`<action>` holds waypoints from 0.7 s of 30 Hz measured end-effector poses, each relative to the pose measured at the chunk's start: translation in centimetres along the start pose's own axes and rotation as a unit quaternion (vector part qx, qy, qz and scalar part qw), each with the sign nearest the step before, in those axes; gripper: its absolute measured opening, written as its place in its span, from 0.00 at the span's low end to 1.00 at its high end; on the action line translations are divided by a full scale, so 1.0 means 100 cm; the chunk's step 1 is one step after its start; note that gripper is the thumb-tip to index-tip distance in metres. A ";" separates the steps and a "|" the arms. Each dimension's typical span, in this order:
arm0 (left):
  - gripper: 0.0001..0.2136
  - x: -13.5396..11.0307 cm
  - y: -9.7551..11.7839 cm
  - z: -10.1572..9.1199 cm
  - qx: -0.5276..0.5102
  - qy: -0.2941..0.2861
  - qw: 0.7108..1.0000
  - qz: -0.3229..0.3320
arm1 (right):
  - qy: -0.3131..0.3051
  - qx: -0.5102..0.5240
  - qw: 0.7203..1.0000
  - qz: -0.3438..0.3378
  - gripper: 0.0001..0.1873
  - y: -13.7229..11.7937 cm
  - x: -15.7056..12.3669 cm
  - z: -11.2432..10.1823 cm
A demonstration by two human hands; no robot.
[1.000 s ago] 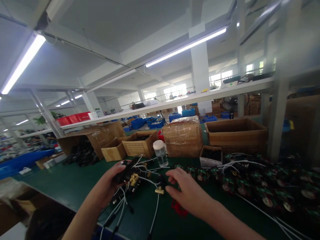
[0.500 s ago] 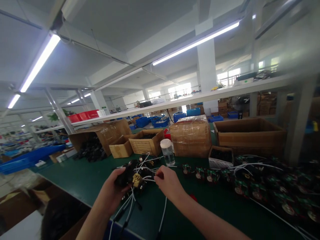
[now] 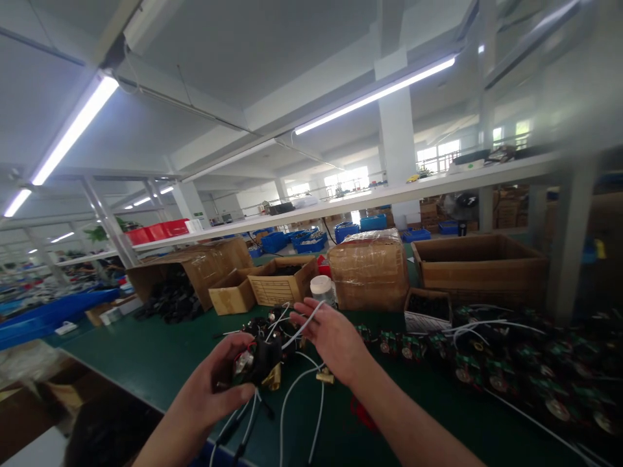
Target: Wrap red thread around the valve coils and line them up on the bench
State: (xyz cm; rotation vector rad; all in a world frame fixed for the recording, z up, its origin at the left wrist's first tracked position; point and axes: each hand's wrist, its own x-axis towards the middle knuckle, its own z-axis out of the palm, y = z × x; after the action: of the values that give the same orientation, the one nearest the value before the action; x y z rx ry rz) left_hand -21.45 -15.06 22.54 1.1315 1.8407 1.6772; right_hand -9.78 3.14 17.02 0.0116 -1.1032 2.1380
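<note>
My left hand (image 3: pixel 221 373) grips a small black housing (image 3: pixel 265 355) whose open side faces me, with thin wires and a shiny part inside. A brass fitting (image 3: pixel 274 377) shows just below the housing. My right hand (image 3: pixel 335 340) is raised to the right of it, fingers extended and apart. A white cable (image 3: pixel 302 326) runs from near the housing up across these fingers, touching them. Under my right palm a second brass fitting (image 3: pixel 325 375) lies by more white cables (image 3: pixel 287 402). Behind my left hand lies a cluster of dark parts with cables, partly hidden.
A clear jar with a white lid (image 3: pixel 321 285) stands behind my right hand. Cardboard boxes (image 3: pixel 367 272) line the back of the green table (image 3: pixel 111 353). Rows of green circuit assemblies (image 3: pixel 467 370) cover the right side. A white shelf (image 3: pixel 272 217) spans above.
The black housing has been turned so its open side shows. My right hand has gone from pinched fingers by the cables to spread fingers, slightly higher, with a white cable lifted against them.
</note>
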 end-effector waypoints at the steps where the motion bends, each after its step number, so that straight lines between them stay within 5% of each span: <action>1: 0.29 -0.001 0.000 0.001 0.004 -0.019 1.000 0.008 | 0.005 0.029 0.999 -0.014 0.20 -0.019 -0.001 0.002; 7: 0.24 -0.004 0.012 0.019 0.113 -0.144 0.982 0.044 | 0.084 -0.064 0.986 -0.130 0.13 -0.106 -0.039 -0.009; 12: 0.28 -0.001 0.001 0.060 0.253 -0.313 0.904 0.144 | 0.212 -0.162 0.944 -0.192 0.11 -0.141 -0.108 -0.061; 16: 0.32 -0.001 -0.022 0.122 0.270 -0.427 0.835 0.219 | 0.286 -0.364 0.885 -0.051 0.12 -0.137 -0.162 -0.114; 19: 0.29 -0.004 -0.036 0.175 0.326 -0.473 0.752 0.323 | 0.222 -0.522 0.820 0.075 0.12 -0.123 -0.189 -0.150; 21: 0.23 -0.006 -0.046 0.209 0.363 -0.479 0.694 0.396 | 0.203 -0.542 0.804 0.131 0.12 -0.111 -0.201 -0.166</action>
State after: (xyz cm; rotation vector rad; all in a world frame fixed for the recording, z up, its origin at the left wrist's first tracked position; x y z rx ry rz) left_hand -6.70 -2.23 13.91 2.7164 1.2575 0.1923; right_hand 16.77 7.27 7.97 -1.1218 -1.9444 1.3021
